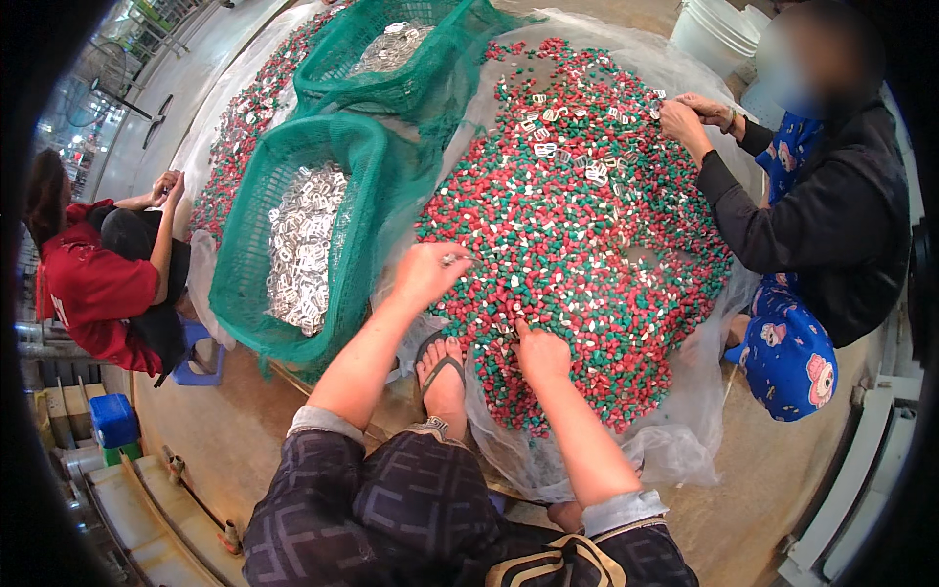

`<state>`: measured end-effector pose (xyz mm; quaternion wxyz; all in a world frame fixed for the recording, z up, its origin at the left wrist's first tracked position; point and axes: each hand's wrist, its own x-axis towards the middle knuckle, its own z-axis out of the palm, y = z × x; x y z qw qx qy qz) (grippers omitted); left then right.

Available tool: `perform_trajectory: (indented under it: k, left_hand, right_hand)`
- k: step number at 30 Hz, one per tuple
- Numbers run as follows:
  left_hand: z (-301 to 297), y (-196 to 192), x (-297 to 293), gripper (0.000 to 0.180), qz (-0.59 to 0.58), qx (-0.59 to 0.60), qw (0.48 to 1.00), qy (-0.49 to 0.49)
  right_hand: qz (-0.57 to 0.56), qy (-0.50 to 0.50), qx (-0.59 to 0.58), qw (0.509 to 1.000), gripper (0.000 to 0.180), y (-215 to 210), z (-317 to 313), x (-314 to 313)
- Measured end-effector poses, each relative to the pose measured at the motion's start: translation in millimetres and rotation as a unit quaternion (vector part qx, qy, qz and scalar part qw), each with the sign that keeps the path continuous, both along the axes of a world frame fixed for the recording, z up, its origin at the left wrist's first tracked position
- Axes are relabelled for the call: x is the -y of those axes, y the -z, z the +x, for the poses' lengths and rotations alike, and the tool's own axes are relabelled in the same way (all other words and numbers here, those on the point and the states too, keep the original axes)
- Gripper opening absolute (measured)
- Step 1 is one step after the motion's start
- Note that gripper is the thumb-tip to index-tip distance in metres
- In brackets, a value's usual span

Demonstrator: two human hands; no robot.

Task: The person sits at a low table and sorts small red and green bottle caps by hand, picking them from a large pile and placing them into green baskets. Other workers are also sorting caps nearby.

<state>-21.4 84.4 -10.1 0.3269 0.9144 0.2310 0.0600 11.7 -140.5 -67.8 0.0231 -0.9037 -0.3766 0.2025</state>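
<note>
Red, green and white pebble-like pieces point(587, 284) lie spread in a wide heap before me. Several pale metal buckles point(597, 173) rest on top of it, mostly toward the far side. Over the heap's left edge, my left hand point(427, 274) is closed, with a small metal piece point(451, 259) showing at its fingertips. My right hand point(542, 356) is at the near part of the heap, its fingers curled and its index fingertip down among the pieces. Whatever its fingers may pinch is too small to make out.
A green mesh-lined basket point(374, 186) of metal buckles stands left, with another green basket point(311, 73) behind it. Translucent sheeting point(685, 445) lies under the heap. One co-worker point(822, 196) handles pieces at right; another point(98, 259) sits at left. White buckets point(717, 34) stand far right.
</note>
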Motion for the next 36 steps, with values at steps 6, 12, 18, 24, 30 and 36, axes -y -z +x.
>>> perform_trajectory:
  k: [6, 12, 18, 24, 30, 36]
  left_hand:
    - [-25.9, 1.0, -24.3, 0.015, -0.248, -0.055, 0.966, 0.047]
    - [-24.2, 0.4, -21.1, 0.018, -0.352, -0.058, 0.933, -0.053]
    - [-30.8, -9.0, -24.8, 0.022, -0.466, -0.008, 0.879, -0.106]
    - [-38.1, 5.0, -27.0, 0.025, -0.259, -0.002, 0.966, 0.025]
    - [-31.2, -17.5, 32.2, 0.024, -0.286, 0.056, 0.938, 0.189]
    - [-32.6, -23.0, 46.5, 0.021, -0.261, -0.017, 0.939, 0.226]
  right_hand:
    - [0.090, 0.065, -0.048, 0.993, 0.017, -12.4, 0.0, -1.7]
    - [0.205, 0.227, -0.238, 0.922, 0.024, -4.6, 8.2, 12.2]
    - [0.271, 0.374, -0.638, 0.616, 0.028, -33.1, 25.8, 19.0]
    - [0.287, 0.361, -0.613, 0.642, 0.031, -47.4, 29.8, 23.9]
    - [0.340, 0.225, -0.450, 0.795, 0.021, -42.0, 8.2, 3.6]
    - [0.337, 0.256, -0.553, 0.717, 0.020, -56.3, -0.7, -0.6]
